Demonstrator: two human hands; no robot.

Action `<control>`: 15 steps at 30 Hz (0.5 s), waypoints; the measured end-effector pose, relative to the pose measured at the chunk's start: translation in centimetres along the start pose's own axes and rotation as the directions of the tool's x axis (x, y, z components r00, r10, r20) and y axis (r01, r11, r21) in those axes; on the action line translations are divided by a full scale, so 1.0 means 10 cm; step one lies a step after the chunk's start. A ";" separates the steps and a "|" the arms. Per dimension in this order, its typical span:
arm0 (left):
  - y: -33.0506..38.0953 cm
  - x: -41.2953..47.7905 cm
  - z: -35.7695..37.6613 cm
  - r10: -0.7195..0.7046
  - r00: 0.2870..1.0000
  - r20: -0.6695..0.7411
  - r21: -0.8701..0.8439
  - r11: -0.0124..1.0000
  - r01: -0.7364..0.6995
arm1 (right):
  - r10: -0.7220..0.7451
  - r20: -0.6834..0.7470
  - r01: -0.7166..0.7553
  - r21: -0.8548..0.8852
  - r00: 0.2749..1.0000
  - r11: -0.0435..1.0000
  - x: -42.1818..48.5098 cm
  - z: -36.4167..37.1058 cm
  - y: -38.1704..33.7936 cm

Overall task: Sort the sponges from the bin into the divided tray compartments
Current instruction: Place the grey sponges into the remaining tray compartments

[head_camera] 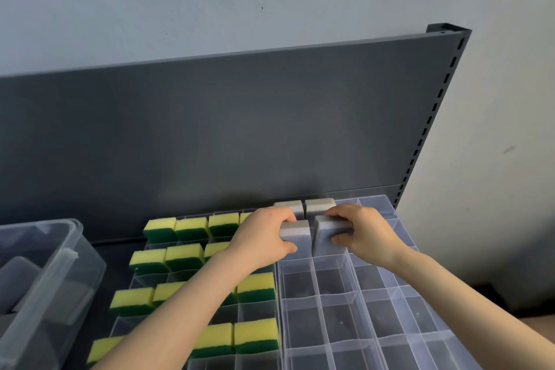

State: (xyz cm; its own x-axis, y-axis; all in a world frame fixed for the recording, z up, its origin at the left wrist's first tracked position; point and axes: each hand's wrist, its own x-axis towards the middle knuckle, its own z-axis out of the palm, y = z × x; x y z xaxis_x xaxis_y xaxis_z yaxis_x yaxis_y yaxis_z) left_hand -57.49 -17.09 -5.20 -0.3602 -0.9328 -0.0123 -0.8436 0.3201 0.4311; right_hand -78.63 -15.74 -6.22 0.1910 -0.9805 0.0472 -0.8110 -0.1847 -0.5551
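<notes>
Hands: both mine are out over the far part of the clear tray, each wrapped around one grey sponge.
Left hand (264,237): fingers over the top and thumb underneath the left grey sponge (295,231), gripping it at its left end.
Right hand (360,231): clamped on the right grey sponge (326,233), which stands tilted on edge over a compartment.
Held sponges: side by side, nearly touching, just nearer than two more grey sponges (304,207) standing in the farthest row.
Clear divided tray (345,294): compartments nearer to me under my hands show no sponges.
Left tray: yellow-and-green sponges (192,228) stand upright in rows, partly hidden by my left forearm.
Bin (54,267): clear plastic, at the near left, with grey sponges dimly visible inside.
Back panel (240,129): dark grey, upright behind the trays.
</notes>
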 end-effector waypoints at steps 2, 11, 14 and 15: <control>0.00 0.03 0.02 -0.005 0.999 0.034 0.045 0.999 0.003 | 0.009 0.015 -0.008 -0.017 1.000 1.000 0.01 0.03 0.00; -0.01 0.09 0.12 -0.005 0.993 0.121 0.204 0.979 -0.020 | 0.029 0.065 -0.023 -0.089 0.997 0.996 0.03 0.24 0.02; 0.01 0.09 0.14 0.003 0.993 0.119 0.229 0.973 -0.030 | 0.022 0.070 -0.016 -0.088 0.997 0.996 0.04 0.26 0.01; 0.02 0.09 0.14 0.003 0.993 0.119 0.238 0.971 -0.032 | 0.021 0.069 -0.015 -0.090 0.997 0.996 0.04 0.26 0.02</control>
State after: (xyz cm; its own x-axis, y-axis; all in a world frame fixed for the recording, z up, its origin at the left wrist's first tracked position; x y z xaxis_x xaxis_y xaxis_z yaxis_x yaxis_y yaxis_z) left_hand -58.50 -17.69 -6.36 -0.4080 -0.9053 -0.1181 -0.9021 0.3799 0.2045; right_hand -77.27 -15.99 -8.41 0.2115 -0.9771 -0.0224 -0.8604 -0.1753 -0.4784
